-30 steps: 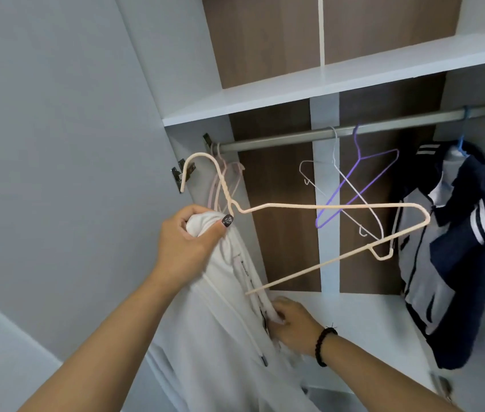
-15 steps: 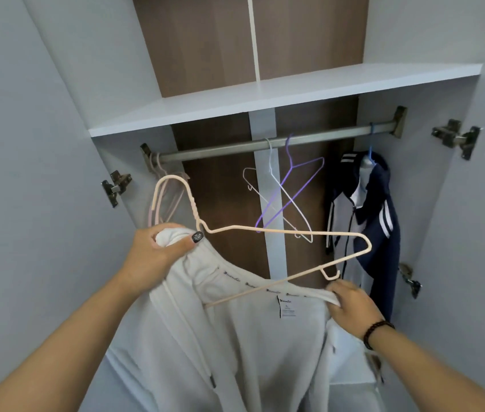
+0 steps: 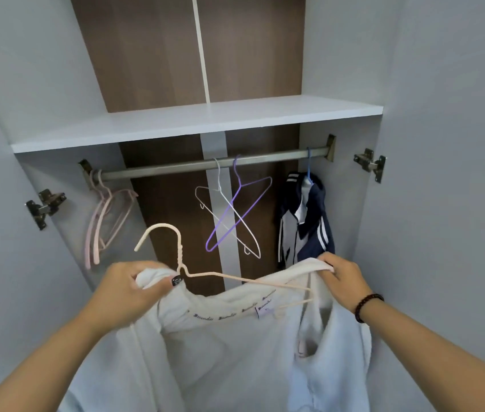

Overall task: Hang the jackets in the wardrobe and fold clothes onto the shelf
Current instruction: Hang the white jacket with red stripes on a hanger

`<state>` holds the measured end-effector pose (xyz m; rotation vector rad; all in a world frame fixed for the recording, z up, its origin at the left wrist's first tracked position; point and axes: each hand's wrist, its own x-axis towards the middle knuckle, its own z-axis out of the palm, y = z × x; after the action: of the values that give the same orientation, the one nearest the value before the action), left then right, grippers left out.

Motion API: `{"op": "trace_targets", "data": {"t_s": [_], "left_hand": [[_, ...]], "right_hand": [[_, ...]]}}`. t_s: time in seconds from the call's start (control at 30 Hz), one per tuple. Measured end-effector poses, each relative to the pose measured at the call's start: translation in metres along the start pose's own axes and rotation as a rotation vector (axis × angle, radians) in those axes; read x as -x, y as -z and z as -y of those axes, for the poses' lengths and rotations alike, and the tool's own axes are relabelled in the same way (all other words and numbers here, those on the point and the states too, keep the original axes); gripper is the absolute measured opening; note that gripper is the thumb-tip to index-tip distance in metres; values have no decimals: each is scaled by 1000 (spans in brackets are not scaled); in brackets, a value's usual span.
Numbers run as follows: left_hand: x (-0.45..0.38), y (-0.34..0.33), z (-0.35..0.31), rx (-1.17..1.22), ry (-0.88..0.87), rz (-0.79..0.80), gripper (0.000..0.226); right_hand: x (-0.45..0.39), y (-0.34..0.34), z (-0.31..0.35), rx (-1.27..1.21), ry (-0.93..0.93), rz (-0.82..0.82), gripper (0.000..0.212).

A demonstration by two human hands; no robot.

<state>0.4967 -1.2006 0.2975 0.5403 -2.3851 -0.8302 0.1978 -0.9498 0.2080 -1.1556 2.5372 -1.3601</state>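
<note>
A white jacket (image 3: 229, 352) hangs spread between my hands in front of the open wardrobe. My left hand (image 3: 134, 289) grips its left shoulder together with the neck of a cream hanger (image 3: 175, 251), whose hook points up and left. The hanger's right arm lies inside the jacket's collar. My right hand (image 3: 342, 278) holds the jacket's right shoulder up over the hanger's end. Behind them runs the metal rail (image 3: 175, 168) under a white shelf (image 3: 193, 123).
On the rail hang pink hangers (image 3: 101, 221) at the left, a white hanger (image 3: 226, 215) and a purple hanger (image 3: 238, 209) in the middle, and a navy and grey jacket (image 3: 303, 221) at the right. Door hinges (image 3: 45, 203) stick out on both sides.
My right hand has lifted the jacket's right shoulder up and over the hanger's right end. The jacket has spread wider, and the view has turned to face the wardrobe squarely.
</note>
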Motion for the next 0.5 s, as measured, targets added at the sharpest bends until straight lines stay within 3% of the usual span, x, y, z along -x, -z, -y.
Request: {"op": "trace_targets", "data": {"t_s": [0.17,0.37,0.5], "left_hand": [[-9,-37,-1,75,43,-30,28],[-12,-58,1,49,68,-74,41],[-9,-74,-11,-59,85,-44,15]], "right_hand": [[-16,19,31,225,204,-54,13],[-20,20,70,275,426,-221,13],[-20,7,102,218,492,-235,18]]}}
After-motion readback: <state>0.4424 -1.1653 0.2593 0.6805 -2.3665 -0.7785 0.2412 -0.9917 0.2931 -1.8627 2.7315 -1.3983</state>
